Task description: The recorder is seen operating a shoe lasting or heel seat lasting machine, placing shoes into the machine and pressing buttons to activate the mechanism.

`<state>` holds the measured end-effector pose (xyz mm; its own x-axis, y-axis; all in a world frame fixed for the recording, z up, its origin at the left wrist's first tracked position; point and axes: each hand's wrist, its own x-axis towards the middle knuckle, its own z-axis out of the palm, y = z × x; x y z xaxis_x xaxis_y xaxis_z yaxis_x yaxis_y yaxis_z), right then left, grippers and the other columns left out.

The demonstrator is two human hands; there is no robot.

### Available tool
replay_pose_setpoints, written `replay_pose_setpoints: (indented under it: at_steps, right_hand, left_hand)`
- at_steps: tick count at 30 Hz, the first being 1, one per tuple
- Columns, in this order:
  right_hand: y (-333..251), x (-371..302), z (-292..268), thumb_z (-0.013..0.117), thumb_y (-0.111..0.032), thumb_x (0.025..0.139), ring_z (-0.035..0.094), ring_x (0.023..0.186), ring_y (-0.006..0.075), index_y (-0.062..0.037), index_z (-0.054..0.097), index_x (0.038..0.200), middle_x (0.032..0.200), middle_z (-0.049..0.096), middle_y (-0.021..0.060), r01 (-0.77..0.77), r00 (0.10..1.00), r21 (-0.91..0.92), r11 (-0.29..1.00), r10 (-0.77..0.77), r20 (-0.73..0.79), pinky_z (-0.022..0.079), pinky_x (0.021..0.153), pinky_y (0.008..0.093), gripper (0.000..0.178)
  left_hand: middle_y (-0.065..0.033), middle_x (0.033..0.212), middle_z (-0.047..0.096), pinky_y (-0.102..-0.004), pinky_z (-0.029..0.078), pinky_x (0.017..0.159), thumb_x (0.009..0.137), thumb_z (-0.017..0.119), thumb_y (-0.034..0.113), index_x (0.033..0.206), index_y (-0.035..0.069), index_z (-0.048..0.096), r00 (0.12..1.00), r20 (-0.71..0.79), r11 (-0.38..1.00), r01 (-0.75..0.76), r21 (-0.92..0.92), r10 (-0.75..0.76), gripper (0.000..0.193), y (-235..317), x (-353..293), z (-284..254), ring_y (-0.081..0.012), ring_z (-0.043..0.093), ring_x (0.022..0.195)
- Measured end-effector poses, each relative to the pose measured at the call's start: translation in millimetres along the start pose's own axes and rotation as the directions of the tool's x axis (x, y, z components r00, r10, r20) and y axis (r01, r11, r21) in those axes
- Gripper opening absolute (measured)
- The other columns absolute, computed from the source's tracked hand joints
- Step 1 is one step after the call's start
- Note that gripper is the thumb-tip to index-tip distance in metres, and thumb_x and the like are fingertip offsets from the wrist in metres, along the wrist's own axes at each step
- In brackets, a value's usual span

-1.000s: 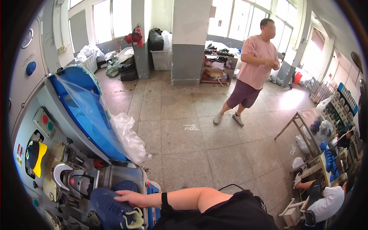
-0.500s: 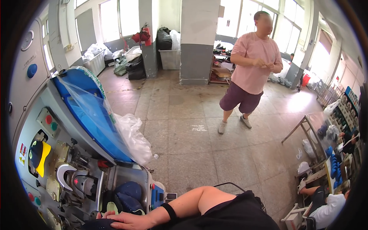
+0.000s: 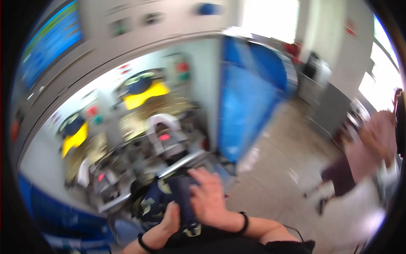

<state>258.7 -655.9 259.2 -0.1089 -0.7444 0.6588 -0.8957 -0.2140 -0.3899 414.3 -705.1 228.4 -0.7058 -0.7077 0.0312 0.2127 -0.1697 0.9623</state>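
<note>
Navy shoe (image 3: 182, 192), lime trim at near end, is between both hands: right hand (image 3: 207, 197) spread wide, seemingly touching its right side; left hand (image 3: 170, 218) at its left, blurred, can't tell if gripping. Could slip if palms press unevenly; soft-looking upper could crease or catch on navy-lime footwear (image 3: 154, 203) just left. Farther: hard pale U-shaped piece (image 3: 163, 118), floppy-looking yellow flap (image 3: 146, 95), smooth blue curved panel (image 3: 245, 101) far right.
</note>
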Motion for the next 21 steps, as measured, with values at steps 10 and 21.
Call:
replay_pose_setpoints:
  at_steps: [10,21]
  right_hand:
    - [-21,50,41,0.031,-0.044,0.105,0.046,0.053,0.0159,-0.0071,0.044,0.071,0.060,0.044,0.0048,-0.539,0.841,0.829,-0.146,-0.054,0.538,0.042,0.053,0.0279,0.051]
    - [-44,52,106,0.033,-0.040,0.107,0.043,0.060,0.0078,-0.0054,0.051,0.074,0.066,0.050,0.0006,-0.583,0.794,0.786,0.207,-0.061,0.605,0.035,0.056,0.0236,0.051]
  left_hand:
    - [-0.0067,0.108,0.066,-0.0295,0.050,0.091,0.098,0.027,0.065,0.113,0.001,0.061,0.983,-0.077,0.972,0.174,0.157,-0.164,0.074,-26,-26,-12,-0.0149,0.063,0.099]
    - [-0.0142,0.117,0.060,-0.0331,0.047,0.093,0.069,0.087,0.032,0.127,0.001,0.046,0.847,-0.530,0.885,0.280,0.372,-0.046,0.078,29,-60,-13,-0.0188,0.059,0.109]
